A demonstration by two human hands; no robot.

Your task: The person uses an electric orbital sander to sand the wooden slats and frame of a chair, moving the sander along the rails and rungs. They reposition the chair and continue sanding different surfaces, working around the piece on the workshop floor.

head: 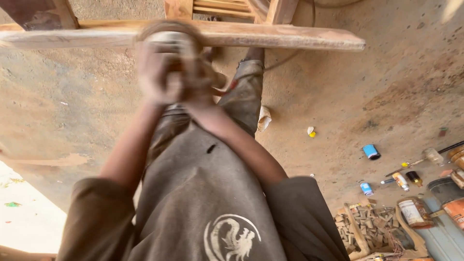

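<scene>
Nearest the camera hangs the person's grey-brown shirt (pixel 203 208), and from it both forearms run up toward twelve o'clock. The left hand (pixel 157 72) and right hand (pixel 203 79) meet there, closed together round a pale, roundish object (pixel 171 46); motion blur hides what it is and how the fingers sit on it, so I cannot tell the exact grip. It lies against the near edge of a long wooden plank (pixel 290 38). Judging by its size and the two-handed hold, it seems light and rigid, best gripped round its sides.

At four o'clock, well apart on the dirt floor (pixel 362 96), lie a blue can (pixel 371 152), a small bottle (pixel 400 181), a mallet (pixel 431 155) and tins (pixel 414 211), with a heap of wood offcuts (pixel 369 227) nearer. A yellow scrap (pixel 311 131) sits at three o'clock. Beyond the plank, at twelve, stands a slatted wooden frame (pixel 222 8). Nothing stands between hands and plank.
</scene>
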